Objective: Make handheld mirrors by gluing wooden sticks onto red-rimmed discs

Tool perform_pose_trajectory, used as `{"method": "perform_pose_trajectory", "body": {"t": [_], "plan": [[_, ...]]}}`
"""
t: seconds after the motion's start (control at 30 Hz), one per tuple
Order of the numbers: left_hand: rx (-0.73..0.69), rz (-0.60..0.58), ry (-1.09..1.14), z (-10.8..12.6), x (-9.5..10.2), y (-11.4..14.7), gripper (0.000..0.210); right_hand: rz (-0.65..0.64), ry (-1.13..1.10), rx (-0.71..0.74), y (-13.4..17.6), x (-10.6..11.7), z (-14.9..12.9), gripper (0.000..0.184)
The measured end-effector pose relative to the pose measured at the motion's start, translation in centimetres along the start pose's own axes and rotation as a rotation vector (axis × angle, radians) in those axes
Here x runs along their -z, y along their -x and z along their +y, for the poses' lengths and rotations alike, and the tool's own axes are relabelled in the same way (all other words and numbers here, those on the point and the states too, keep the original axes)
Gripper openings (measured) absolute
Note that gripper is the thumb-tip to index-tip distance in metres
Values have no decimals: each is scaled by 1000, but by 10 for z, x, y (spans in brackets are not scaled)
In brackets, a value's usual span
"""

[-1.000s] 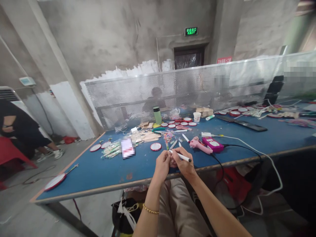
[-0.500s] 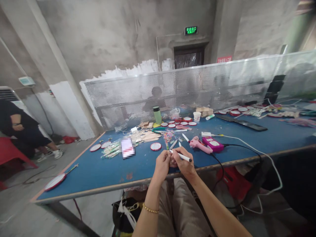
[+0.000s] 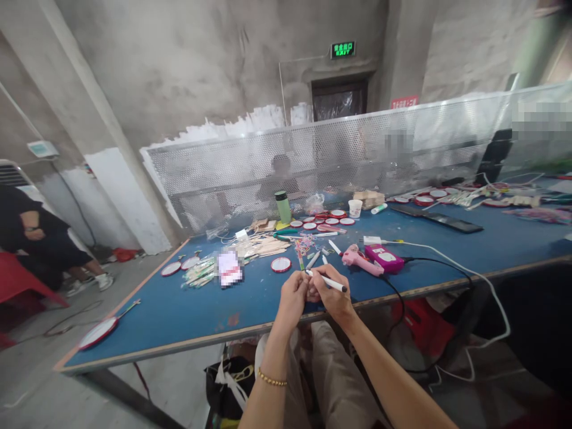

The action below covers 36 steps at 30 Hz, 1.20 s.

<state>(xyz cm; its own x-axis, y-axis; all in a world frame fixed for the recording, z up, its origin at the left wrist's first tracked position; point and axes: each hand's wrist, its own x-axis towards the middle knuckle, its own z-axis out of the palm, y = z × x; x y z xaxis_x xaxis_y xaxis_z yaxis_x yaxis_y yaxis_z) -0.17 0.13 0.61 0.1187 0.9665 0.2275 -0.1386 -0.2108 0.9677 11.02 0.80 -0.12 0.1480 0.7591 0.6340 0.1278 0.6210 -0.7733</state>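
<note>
My right hand is closed around a white marker pen with a black end, its tip pointing left. Close against it, my left hand is closed on a thin flat stick with green and reddish colouring, which pokes up between the hands. The pen tip is at or very near the stick; contact cannot be made out. Just beyond my fingers lie several other markers and a heap of coloured bands or strips. A round white disc with a red rim lies to the left.
A pink glue gun and a purple box with cables sit to the right. Bare wooden sticks and wrapped bundles are left. Behind stand a green bottle, a paper cup and a perforated metal screen.
The camera view has shifted slightly. Both hands keep the same hold on the pen and the stick, with hardly any visible movement.
</note>
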Motion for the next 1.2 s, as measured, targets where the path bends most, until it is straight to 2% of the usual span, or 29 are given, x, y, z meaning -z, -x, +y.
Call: {"method": "perform_pose_trajectory", "body": {"t": [0.73,1.2], "plan": [[19,-1,6,0,2,0,33,-15,43,53,0,1,0,21],[-23,42,-27,-1,0,1,29,-28,37,74,-2,1,-3,21]]}}
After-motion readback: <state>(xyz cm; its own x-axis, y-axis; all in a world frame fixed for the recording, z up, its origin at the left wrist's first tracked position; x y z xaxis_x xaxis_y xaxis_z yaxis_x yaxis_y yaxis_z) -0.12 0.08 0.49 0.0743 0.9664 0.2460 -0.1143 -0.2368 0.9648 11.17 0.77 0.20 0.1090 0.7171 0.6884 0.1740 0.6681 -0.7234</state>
